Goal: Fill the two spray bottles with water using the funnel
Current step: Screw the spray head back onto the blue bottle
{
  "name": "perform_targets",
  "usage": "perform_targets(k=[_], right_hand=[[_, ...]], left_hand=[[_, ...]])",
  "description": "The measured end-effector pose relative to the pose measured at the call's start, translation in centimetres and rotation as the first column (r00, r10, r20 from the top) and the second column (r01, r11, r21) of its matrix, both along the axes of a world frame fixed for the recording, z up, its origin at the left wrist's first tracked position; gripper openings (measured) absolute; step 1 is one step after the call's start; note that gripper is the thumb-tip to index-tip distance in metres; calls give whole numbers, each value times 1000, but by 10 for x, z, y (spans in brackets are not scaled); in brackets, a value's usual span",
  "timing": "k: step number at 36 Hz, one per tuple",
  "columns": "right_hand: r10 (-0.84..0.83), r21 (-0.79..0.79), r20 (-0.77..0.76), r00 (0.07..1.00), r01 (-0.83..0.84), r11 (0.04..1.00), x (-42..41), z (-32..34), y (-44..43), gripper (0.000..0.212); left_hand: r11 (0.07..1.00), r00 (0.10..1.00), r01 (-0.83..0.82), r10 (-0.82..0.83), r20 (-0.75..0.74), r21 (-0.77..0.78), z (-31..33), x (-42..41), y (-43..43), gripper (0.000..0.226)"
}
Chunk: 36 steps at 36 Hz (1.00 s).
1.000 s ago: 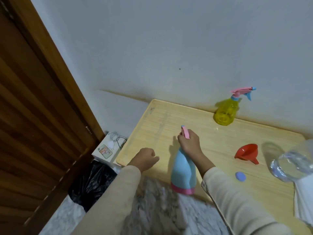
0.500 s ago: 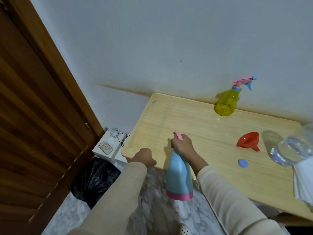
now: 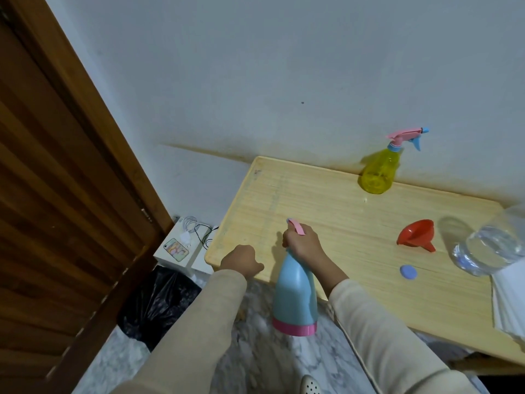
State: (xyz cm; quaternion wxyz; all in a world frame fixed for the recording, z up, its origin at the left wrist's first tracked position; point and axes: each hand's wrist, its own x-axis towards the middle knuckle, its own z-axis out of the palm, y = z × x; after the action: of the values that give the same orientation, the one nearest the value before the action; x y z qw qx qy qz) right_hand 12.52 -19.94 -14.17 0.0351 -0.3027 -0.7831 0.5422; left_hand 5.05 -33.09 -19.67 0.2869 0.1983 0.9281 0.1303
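Observation:
My right hand [image 3: 304, 244] grips the pink spray head of a light blue spray bottle [image 3: 295, 302] with a pink base, held in the air over the table's near edge. My left hand [image 3: 241, 260] is a loose fist at the front left corner of the wooden table [image 3: 326, 211], holding nothing. A yellow spray bottle [image 3: 380, 172] with a pink and blue head stands at the back against the wall. An orange funnel [image 3: 416, 236] lies on its side to the right. A clear water bottle [image 3: 488, 245] lies at the right edge.
A small blue cap [image 3: 408, 272] lies near the funnel. White cloth or paper [image 3: 508, 300] sits at the right edge. Below left are a white box with cables [image 3: 184, 243], a black bag [image 3: 159, 302], a wooden door [image 3: 56, 194] and marble floor.
The blue bottle in my right hand has dropped lower and nearer to me, past the table's front edge. My left hand drew back slightly to the table corner. The view shifted.

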Motion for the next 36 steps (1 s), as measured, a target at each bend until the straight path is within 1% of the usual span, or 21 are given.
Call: perform_targets(k=[4, 7, 9, 11, 13, 14, 16, 20, 23, 26, 27, 29, 30, 31, 32, 34, 36], right_hand=[[-13, -4, -57, 998, 13, 1000, 0, 3, -3, 20], [-31, -45, -4, 1000, 31, 998, 0, 2, -2, 14], [-35, -65, 22, 999, 36, 997, 0, -1, 0, 21], [-17, -39, -5, 1000, 17, 999, 2, -1, 0, 25], [-13, 0, -33, 999, 13, 1000, 4, -1, 1, 33], [-16, 24, -38, 999, 17, 1000, 5, -2, 3, 33], [-27, 81, -66, 997, 32, 996, 6, -4, 6, 24], [-62, 197, -155, 986, 93, 976, 3, 1, 22, 18], [-116, 230, -261, 958, 179, 957, -3, 14, 39, 12], [-166, 275, -343, 924, 268, 923, -13, 26, 61, 12], [-186, 288, -368, 911, 302, 909, -17, 30, 69, 13], [-224, 310, -418, 880, 370, 876, -26, 37, 84, 18], [-241, 321, -439, 866, 402, 858, -31, 39, 92, 19], [-256, 331, -456, 853, 429, 840, -36, 40, 99, 22], [-271, 337, -464, 843, 451, 826, -42, 41, 106, 24], [-301, 341, -454, 839, 476, 811, -56, 39, 120, 26], [-312, 371, -418, 853, 474, 799, -69, 36, 136, 27]], left_hand=[[1000, 1000, 8, -8, -4, 2, -1, -2, 1, 19], [1000, 1000, 12, -12, 5, 11, -2, -1, 1, 19], [1000, 1000, 16, -17, 5, 19, -2, -1, 0, 20], [999, 999, 28, -29, 16, 27, -3, -1, 0, 18], [998, 998, 47, -49, 39, 49, -2, -1, 1, 17], [996, 997, 58, -61, 51, 61, -1, 0, 3, 17], [992, 993, 83, -90, 73, 97, 2, 1, 6, 17], [968, 981, 95, -131, 143, 234, 18, 5, 20, 9], [922, 961, 125, -204, 186, 365, 40, 6, 37, 17], [855, 929, 124, -279, 245, 503, 61, 7, 63, 16], [843, 911, 113, -299, 283, 526, 66, 7, 72, 22], [836, 872, 118, -345, 346, 537, 72, 5, 93, 46], [827, 862, 130, -367, 349, 548, 72, 5, 103, 57], [812, 866, 124, -369, 337, 571, 70, 4, 115, 64], [795, 883, 104, -351, 313, 598, 69, 4, 127, 66], [751, 937, 20, -244, 249, 661, 63, 0, 152, 71], [707, 973, -46, -127, 191, 705, 57, -8, 175, 66]])
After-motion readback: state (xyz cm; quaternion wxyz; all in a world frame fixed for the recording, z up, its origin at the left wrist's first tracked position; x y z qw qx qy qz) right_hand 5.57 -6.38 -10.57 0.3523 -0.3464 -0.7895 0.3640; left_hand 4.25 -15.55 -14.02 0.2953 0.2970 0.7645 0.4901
